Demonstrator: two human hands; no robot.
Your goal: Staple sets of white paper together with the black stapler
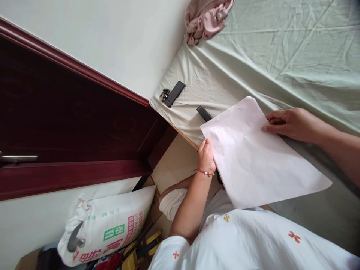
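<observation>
A large sheet of white paper is held up in front of my body, slightly creased, with one corner folded at the top. My left hand pinches its left edge, thumb on top and the other fingers hidden beneath; a red bracelet circles that wrist. On the opposite edge, my right hand grips the sheet between thumb and fingers. Just past the paper's upper left edge lies a black oblong object, partly covered by the sheet.
Pale green cloth covers the bed-like surface. On it lie a black phone-like object, keys and crumpled pink fabric. To the left are a dark red door with a metal handle and a full white sack.
</observation>
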